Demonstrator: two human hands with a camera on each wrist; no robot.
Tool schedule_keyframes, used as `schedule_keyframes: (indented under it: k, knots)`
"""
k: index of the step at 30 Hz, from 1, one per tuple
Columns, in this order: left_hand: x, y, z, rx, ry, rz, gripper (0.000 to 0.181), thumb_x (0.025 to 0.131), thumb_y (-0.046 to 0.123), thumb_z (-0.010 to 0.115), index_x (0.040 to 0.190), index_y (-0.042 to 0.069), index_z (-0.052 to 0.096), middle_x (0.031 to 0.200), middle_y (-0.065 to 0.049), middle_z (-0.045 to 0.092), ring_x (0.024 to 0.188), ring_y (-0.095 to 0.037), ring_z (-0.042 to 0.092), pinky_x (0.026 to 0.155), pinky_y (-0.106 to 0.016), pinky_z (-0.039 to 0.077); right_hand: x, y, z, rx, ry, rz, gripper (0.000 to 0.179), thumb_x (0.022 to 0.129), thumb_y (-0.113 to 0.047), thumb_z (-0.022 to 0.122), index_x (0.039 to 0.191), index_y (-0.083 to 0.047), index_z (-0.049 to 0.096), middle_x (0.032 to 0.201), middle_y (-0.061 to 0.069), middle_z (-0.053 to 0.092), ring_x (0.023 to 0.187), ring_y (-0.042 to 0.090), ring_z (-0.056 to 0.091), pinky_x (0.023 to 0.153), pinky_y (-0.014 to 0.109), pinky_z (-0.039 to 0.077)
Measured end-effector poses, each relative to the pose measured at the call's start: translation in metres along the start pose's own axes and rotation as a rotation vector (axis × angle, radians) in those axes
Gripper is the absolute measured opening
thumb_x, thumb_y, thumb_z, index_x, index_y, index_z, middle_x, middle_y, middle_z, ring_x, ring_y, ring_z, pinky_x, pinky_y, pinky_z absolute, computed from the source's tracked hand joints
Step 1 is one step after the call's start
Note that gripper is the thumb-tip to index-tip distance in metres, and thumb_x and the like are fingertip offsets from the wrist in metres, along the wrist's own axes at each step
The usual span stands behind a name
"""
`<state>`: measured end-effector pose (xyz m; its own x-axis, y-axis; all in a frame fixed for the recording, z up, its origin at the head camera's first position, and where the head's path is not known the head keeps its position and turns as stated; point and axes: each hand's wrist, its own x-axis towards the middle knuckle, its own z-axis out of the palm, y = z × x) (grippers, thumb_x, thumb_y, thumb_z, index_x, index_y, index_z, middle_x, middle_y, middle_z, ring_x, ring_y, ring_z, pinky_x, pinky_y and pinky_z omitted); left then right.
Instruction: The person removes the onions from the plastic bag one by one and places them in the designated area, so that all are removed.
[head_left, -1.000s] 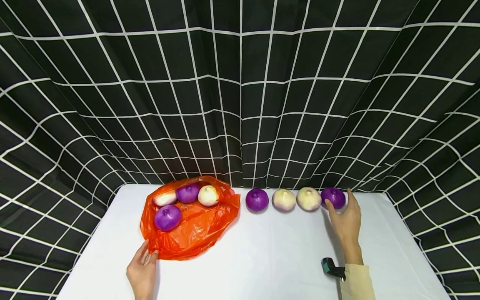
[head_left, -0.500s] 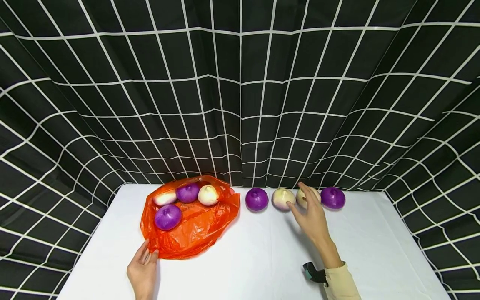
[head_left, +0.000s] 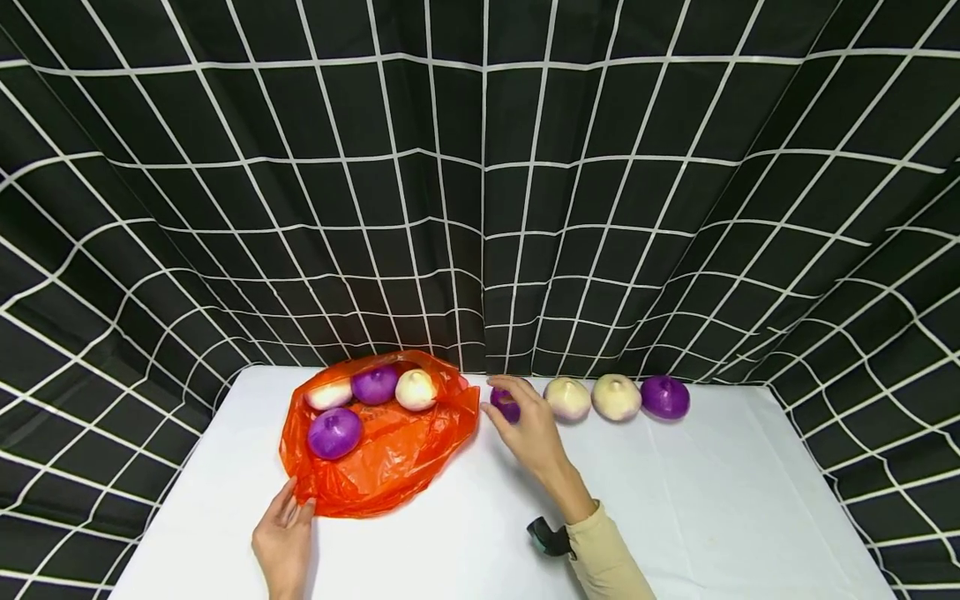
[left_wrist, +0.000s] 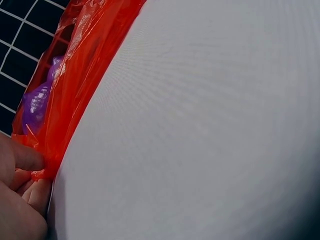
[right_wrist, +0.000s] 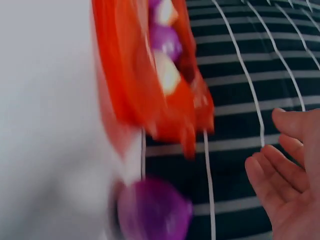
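Observation:
My left hand pinches the near-left edge of an orange-red plastic bag between thumb and fingers; the left wrist view shows this grip on the film. Inside the spread bag lie several onions, among them a purple onion at the left front and a pale onion at the right. My right hand hovers with parted fingers over another purple onion, partly covering it from the head camera. In the right wrist view, that hand's fingers are relaxed and apart from the onion.
Rightward along the table's back edge stand two pale onions, the first pale onion and the second pale onion, then a purple onion. A black curtain with white grid lines rises behind the white table.
My right hand has swept left along the row, from the rightmost purple onion past the pale ones to the leftmost purple onion. The left hand and the onions stay put.

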<state>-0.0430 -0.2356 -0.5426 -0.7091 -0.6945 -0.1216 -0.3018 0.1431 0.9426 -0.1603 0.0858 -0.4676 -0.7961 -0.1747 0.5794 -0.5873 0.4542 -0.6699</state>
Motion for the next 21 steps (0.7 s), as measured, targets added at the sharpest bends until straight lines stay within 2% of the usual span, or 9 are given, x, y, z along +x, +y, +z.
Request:
schedule_keyframes:
  k: [4, 8, 10, 17, 21]
  knots:
    - [0.001, 0.0, 0.0, -0.01, -0.008, -0.017, 0.051, 0.087, -0.009, 0.06, 0.136, -0.008, 0.051, 0.133, -0.033, 0.05, 0.121, -0.044, 0.05, 0.07, 0.001, 0.046, 0.007, -0.01, 0.031, 0.034, -0.09, -0.008, 0.034, 0.082, -0.007, 0.079, 0.113, 0.001, 0.067, 0.107, 0.013, 0.069, 0.09, 0.025, 0.069, 0.08, 0.036, 0.06]
    - [0.001, -0.001, 0.0, -0.01, -0.008, -0.009, 0.05, 0.087, -0.008, 0.059, 0.137, -0.009, 0.05, 0.133, -0.034, 0.05, 0.121, -0.044, 0.051, 0.071, 0.001, 0.045, 0.013, -0.014, 0.057, 0.001, -0.171, 0.013, 0.036, 0.085, -0.013, 0.077, 0.117, -0.001, 0.067, 0.115, 0.01, 0.069, 0.108, 0.023, 0.065, 0.099, 0.034, 0.052]
    - [0.001, -0.001, 0.0, -0.002, -0.003, -0.001, 0.05, 0.087, -0.007, 0.059, 0.136, -0.008, 0.051, 0.132, -0.033, 0.051, 0.12, -0.044, 0.051, 0.071, 0.001, 0.045, 0.016, -0.014, 0.068, -0.016, -0.204, 0.013, 0.036, 0.085, -0.015, 0.077, 0.118, -0.003, 0.066, 0.116, 0.008, 0.068, 0.114, 0.022, 0.062, 0.104, 0.033, 0.049]
    - [-0.001, -0.002, -0.001, 0.011, 0.006, 0.013, 0.049, 0.085, -0.009, 0.061, 0.134, -0.007, 0.054, 0.13, -0.031, 0.054, 0.117, -0.037, 0.052, 0.072, 0.002, 0.046, 0.026, -0.012, 0.092, -0.098, -0.293, -0.001, 0.036, 0.086, -0.016, 0.077, 0.117, -0.002, 0.065, 0.112, 0.009, 0.067, 0.1, 0.022, 0.065, 0.094, 0.03, 0.055]
    - [0.0, -0.001, 0.0, -0.016, -0.006, 0.002, 0.05, 0.086, -0.009, 0.061, 0.135, -0.008, 0.052, 0.132, -0.032, 0.051, 0.12, -0.042, 0.049, 0.073, 0.001, 0.046, 0.034, -0.006, 0.101, -0.182, -0.321, 0.02, 0.045, 0.085, -0.02, 0.077, 0.122, 0.0, 0.063, 0.117, 0.012, 0.065, 0.105, 0.024, 0.064, 0.097, 0.034, 0.054]
